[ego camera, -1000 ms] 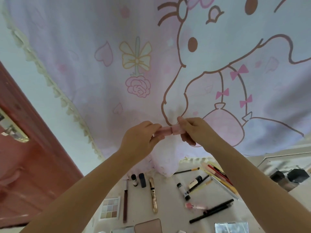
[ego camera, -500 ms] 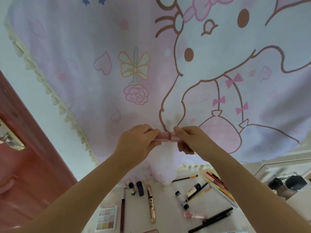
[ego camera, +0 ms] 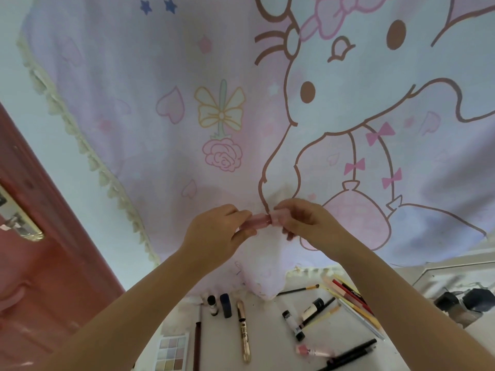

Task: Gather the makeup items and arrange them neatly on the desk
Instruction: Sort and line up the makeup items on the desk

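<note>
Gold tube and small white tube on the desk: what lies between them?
In the head view, only bare desk lies between the gold tube and the white tube.

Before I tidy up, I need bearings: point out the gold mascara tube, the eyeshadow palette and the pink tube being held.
gold mascara tube [ego camera: 244, 330], head view, mid-barrel.
eyeshadow palette [ego camera: 171, 353], head view, centre pans.
pink tube [ego camera: 261, 220], head view, middle between hands.

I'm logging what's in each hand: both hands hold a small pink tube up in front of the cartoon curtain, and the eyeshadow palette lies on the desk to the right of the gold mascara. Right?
Not quite. In the head view the eyeshadow palette lies to the left of the gold mascara. The rest stands: left hand and right hand hold the pink tube before the curtain.
</note>
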Action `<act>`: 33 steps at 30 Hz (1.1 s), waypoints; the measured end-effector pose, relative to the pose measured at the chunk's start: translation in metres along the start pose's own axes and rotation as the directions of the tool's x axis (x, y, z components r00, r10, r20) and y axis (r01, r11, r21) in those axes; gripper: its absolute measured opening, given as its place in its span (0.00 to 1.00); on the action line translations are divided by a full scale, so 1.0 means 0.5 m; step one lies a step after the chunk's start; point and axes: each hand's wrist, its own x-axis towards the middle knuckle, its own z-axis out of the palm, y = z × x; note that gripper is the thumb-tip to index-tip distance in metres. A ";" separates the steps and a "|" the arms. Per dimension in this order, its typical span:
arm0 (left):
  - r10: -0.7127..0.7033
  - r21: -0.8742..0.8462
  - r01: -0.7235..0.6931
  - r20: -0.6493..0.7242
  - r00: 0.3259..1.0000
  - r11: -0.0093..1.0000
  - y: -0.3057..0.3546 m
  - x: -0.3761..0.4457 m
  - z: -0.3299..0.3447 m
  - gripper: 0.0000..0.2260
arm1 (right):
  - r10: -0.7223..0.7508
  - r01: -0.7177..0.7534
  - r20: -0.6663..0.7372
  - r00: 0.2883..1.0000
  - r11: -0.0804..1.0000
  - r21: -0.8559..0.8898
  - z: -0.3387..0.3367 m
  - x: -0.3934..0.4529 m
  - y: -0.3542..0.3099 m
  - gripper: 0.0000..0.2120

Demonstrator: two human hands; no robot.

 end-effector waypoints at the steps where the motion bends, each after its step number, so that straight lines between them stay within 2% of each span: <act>1: -0.010 -0.001 0.010 -0.011 1.000 1.000 -0.002 0.000 -0.001 0.11 | -0.049 0.048 0.001 0.999 0.997 0.057 -0.004 -0.001 0.004 0.11; 3: -0.016 0.005 0.016 -0.019 1.000 1.000 -0.005 -0.002 -0.001 0.12 | -0.071 0.070 0.013 0.997 0.992 0.108 -0.008 0.000 0.010 0.13; 5: -0.005 0.011 0.005 -0.008 1.000 1.000 -0.004 -0.002 -0.001 0.12 | 0.036 -0.038 0.018 0.999 0.995 0.097 -0.004 0.004 0.006 0.07; 6: 0.008 0.015 -0.008 -0.004 1.000 1.000 -0.003 -0.002 0.000 0.12 | 0.101 -0.101 0.007 0.995 0.993 0.064 -0.001 0.006 0.000 0.06; 8: 0.039 0.019 -0.039 -0.004 0.999 0.999 -0.003 -0.003 0.001 0.12 | 0.165 -0.165 0.001 0.986 0.985 -0.057 -0.001 0.007 -0.007 0.16; 10: 0.050 0.023 -0.050 0.000 0.999 0.999 -0.003 -0.003 0.001 0.12 | 0.105 -0.104 0.008 0.994 0.990 -0.093 -0.003 0.006 -0.005 0.12; 11: 0.046 0.022 -0.046 0.001 0.999 0.999 -0.003 -0.004 0.002 0.11 | 0.046 -0.044 0.021 0.999 0.997 -0.070 -0.006 0.005 0.000 0.08; 13: 0.028 0.009 -0.028 0.006 1.000 1.000 -0.004 -0.008 0.004 0.11 | -0.010 0.009 0.021 1.000 0.999 0.039 -0.013 0.002 0.009 0.09; 14: 0.014 -0.006 -0.014 0.010 1.000 1.000 -0.004 -0.010 0.006 0.10 | 0.001 -0.003 0.020 1.000 0.995 0.103 -0.013 0.002 0.008 0.10; 16: -0.002 -0.025 0.002 0.017 1.000 1.000 -0.003 -0.011 0.007 0.10 | 0.097 -0.100 0.030 0.995 0.985 0.137 -0.008 0.003 0.003 0.05; 17: 0.001 -0.026 -0.001 0.026 1.000 1.000 -0.002 -0.012 0.008 0.10 | 0.157 -0.160 0.043 0.987 0.983 0.094 -0.004 0.003 0.000 0.05; 19: 0.016 -0.021 -0.016 0.035 0.999 1.000 0.001 -0.014 0.009 0.10 | 0.220 -0.218 0.061 0.974 0.975 -0.034 -0.002 0.002 -0.003 0.13; 20: 0.017 -0.022 -0.016 0.040 0.999 1.000 0.002 -0.015 0.010 0.10 | 0.197 -0.193 0.054 0.979 0.979 -0.066 -0.002 0.001 -0.003 0.13; 22: -0.021 -0.038 0.023 0.042 0.999 0.999 0.000 -0.018 0.013 0.10 | 0.099 -0.098 0.049 0.994 0.995 -0.021 -0.005 -0.002 0.002 0.06; 24: -0.077 -0.065 0.079 0.037 0.996 0.995 -0.007 -0.024 0.021 0.12 | 0.061 -0.068 0.073 0.995 0.994 0.091 -0.009 -0.005 0.008 0.09; 26: -0.095 -0.086 0.098 0.035 0.995 0.992 -0.011 -0.027 0.027 0.13 | 0.114 -0.130 0.112 0.987 0.979 0.155 -0.008 -0.004 0.011 0.10; 29: -0.083 -0.089 0.086 0.036 0.996 0.992 -0.011 -0.029 0.030 0.13 | 0.229 -0.242 0.129 0.965 0.966 0.092 0.001 0.000 0.008 0.10; 31: -0.086 -0.087 0.089 0.043 0.995 0.992 -0.012 -0.030 0.030 0.13 | 0.220 -0.223 0.108 0.970 0.975 0.017 0.003 0.003 0.011 0.11; 33: -0.104 -0.083 0.109 0.057 0.993 0.991 -0.016 -0.030 0.031 0.14 | 0.151 -0.155 0.101 0.983 0.987 0.036 0.000 0.002 0.015 0.06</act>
